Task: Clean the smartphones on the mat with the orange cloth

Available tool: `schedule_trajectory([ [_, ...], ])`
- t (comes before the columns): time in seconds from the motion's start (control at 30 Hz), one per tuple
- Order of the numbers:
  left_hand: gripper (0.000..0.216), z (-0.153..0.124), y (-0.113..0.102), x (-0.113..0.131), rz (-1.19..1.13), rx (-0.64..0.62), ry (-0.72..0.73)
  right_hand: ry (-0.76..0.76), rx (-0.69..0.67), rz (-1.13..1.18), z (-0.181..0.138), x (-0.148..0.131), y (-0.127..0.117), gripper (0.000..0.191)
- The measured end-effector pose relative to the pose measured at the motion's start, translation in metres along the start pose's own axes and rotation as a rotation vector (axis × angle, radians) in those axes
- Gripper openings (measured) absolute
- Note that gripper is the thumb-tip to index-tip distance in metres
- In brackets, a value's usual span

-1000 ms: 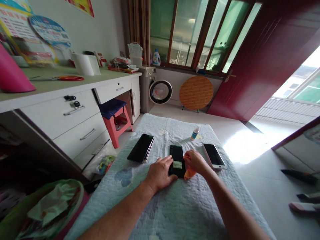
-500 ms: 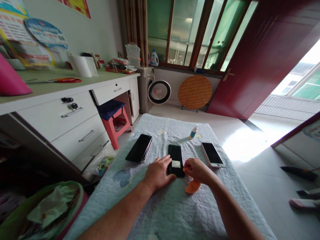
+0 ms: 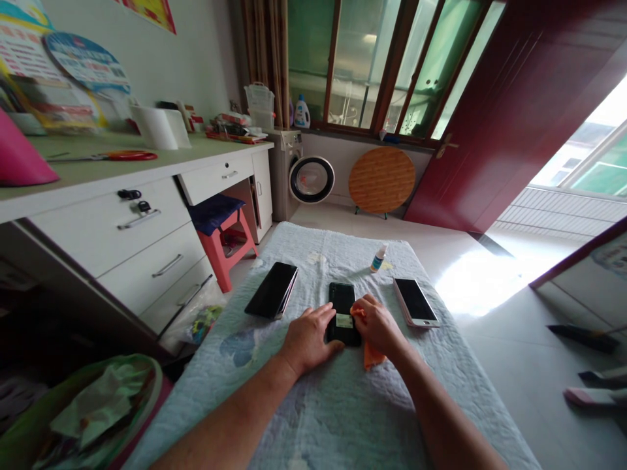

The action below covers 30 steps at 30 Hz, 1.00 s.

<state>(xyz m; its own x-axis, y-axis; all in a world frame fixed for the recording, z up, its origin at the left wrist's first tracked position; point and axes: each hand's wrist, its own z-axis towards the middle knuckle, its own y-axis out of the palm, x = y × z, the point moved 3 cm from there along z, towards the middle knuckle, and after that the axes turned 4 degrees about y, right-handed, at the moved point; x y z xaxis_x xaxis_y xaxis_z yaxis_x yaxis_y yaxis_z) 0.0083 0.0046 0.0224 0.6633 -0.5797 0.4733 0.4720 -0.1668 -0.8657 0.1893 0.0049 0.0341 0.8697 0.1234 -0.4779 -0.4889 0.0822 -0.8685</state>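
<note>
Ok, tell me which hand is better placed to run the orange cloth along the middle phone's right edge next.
Probably the right hand: it already holds the orange cloth at that edge. The left hand rests at the middle phone's left side, without a cloth.

Left hand [image 3: 312, 336] and right hand [image 3: 377, 326] both bare, backs smooth, fingers [image 3: 322, 313] short-looking and rounded from where I stand; nails too small to make out. Wrists [image 3: 289, 364] bare as well, slimmer than the forearms [image 3: 434, 398], which broaden toward the elbow, uncovered as far up as I can see. Clothing higher up: out of sight.
</note>
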Motion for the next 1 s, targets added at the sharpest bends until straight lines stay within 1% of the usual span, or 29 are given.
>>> schedule_trajectory([
  [0.2, 0.066, 0.000, 0.000, -0.001, -0.001, 0.002, -0.003, -0.010, -0.049, 0.105, -0.003, 0.005, -0.002, 0.021],
  [0.33, 0.068, 0.000, 0.001, -0.002, -0.007, -0.001, -0.004, -0.013, -0.057, 0.119, -0.003, 0.008, 0.000, 0.021],
  [0.43, 0.069, 0.001, 0.001, -0.002, -0.008, -0.004, 0.003, -0.025, -0.085, 0.117, -0.005, -0.001, 0.000, 0.016],
  [0.6, 0.069, 0.001, 0.001, -0.004, 0.004, -0.007, 0.016, -0.109, -0.196, 0.109, -0.013, -0.021, 0.004, 0.015],
  [0.7, 0.069, 0.001, 0.001, -0.004, 0.005, -0.004, 0.022, -0.124, -0.219, 0.094, -0.015, -0.025, 0.006, 0.014],
  [0.77, 0.069, 0.001, 0.001, -0.004, 0.004, 0.001, 0.024, -0.100, -0.186, 0.077, -0.013, -0.023, 0.006, 0.013],
  [0.93, 0.068, 0.001, 0.002, -0.004, -0.006, 0.012, 0.007, 0.019, -0.017, 0.013, 0.001, -0.010, 0.003, 0.014],
  [1.0, 0.068, 0.001, 0.002, -0.004, -0.012, 0.011, 0.003, 0.035, 0.015, -0.001, 0.005, -0.009, 0.006, 0.015],
])
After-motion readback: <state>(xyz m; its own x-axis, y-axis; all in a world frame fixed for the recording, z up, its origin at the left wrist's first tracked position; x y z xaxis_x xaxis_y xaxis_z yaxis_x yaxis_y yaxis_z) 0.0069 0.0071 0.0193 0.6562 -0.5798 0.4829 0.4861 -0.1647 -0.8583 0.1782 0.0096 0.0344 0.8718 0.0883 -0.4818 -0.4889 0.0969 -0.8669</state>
